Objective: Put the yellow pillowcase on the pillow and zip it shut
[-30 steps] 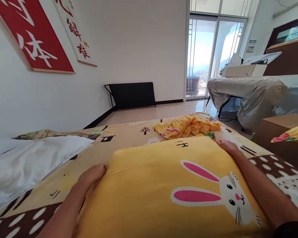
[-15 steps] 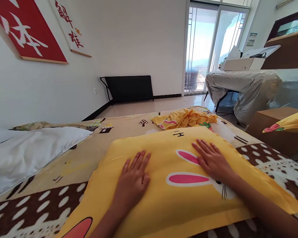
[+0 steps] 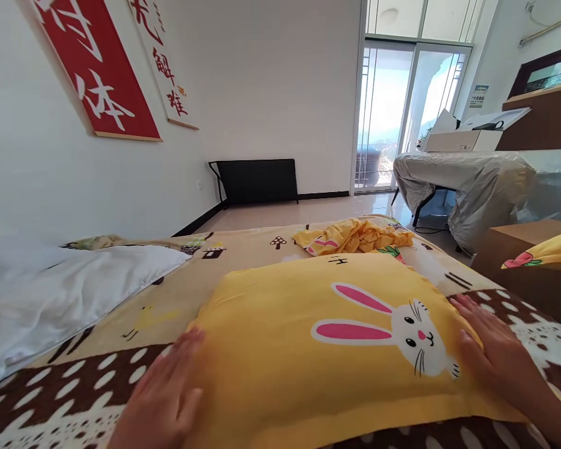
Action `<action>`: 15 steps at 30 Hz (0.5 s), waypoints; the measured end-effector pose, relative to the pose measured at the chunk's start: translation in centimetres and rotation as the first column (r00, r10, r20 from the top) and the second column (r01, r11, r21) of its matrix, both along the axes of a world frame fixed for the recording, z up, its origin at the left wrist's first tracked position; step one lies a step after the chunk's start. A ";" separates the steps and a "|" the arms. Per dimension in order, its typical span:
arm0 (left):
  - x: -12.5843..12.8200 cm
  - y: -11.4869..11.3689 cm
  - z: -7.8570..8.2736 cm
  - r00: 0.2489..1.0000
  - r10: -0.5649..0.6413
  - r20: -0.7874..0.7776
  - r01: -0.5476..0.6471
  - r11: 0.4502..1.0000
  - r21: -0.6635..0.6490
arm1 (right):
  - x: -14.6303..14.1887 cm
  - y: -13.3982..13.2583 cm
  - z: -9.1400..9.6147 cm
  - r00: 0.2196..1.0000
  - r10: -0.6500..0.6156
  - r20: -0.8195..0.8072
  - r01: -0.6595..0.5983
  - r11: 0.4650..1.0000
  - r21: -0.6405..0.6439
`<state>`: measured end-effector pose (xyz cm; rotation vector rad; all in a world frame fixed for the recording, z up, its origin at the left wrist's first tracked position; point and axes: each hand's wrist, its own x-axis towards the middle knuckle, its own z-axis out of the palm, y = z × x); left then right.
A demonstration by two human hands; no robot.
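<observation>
A plump yellow pillow with a printed white rabbit lies flat on the bed in front of me. At its left edge is my left hand, slightly blurred, fingers extended along the pillow's side. My right hand rests against the right edge, past the rabbit's face, with its fingers stretched out too. Neither hand grasps anything; both touch the pillow's sides. Just beyond the pillow sits a crumpled yellow cloth with a carrot print showing near it.
A patterned brown and cream blanket covers the bed. White satiny bedding lies at left. To the right are a cardboard box, a yellow cloth corner and a plastic-covered table. A black folded frame leans by the wall.
Both hands have moved outward from the pillow's top to its left and right edges, uncovering the rabbit's face. My view has tilted up a little.
</observation>
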<state>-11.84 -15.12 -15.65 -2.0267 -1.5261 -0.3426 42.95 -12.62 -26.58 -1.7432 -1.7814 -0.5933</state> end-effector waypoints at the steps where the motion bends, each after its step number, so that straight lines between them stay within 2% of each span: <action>1: 3.4 0.5 0.8 0.997 -0.066 -0.031 0.064 0.997 -0.052 | -2.9 0.0 2.4 0.993 0.113 0.034 -0.113 0.994 0.002; 3: 10.4 1.8 1.7 0.980 -0.195 -0.029 0.190 0.974 -0.120 | -9.0 0.2 6.3 0.933 0.343 0.109 -0.338 0.939 -0.056; 4: 13.3 2.4 1.7 0.973 -0.230 -0.002 0.226 0.958 -0.178 | -11.7 0.4 7.6 0.890 0.432 0.145 -0.424 0.902 -0.083; 6: 16.9 3.7 1.0 0.966 -0.257 0.020 0.254 0.934 -0.250 | -15.5 0.9 8.4 0.857 0.484 0.177 -0.472 0.875 -0.106; 7: 17.4 4.1 0.5 0.964 -0.266 0.008 0.259 0.931 -0.259 | -16.3 1.2 8.1 0.850 0.486 0.202 -0.475 0.874 -0.104; 8: 17.0 4.3 -0.2 0.964 -0.266 -0.015 0.254 0.936 -0.245 | -16.4 1.4 7.5 0.850 0.474 0.231 -0.465 0.880 -0.094; 10: 14.3 4.1 -1.4 0.970 -0.234 -0.068 0.220 0.961 -0.170 | -14.8 1.6 5.7 0.860 0.422 0.288 -0.424 0.904 -0.061; 12: 9.9 3.0 -2.3 0.987 -0.143 -0.077 0.137 0.988 -0.074 | -12.1 1.4 3.6 0.891 0.340 0.301 -0.349 0.937 -0.026; 15: 2.4 0.6 -3.8 0.999 0.051 0.009 -0.051 0.997 -0.062 | -7.8 0.6 0.6 0.950 0.211 0.231 -0.212 0.977 -0.022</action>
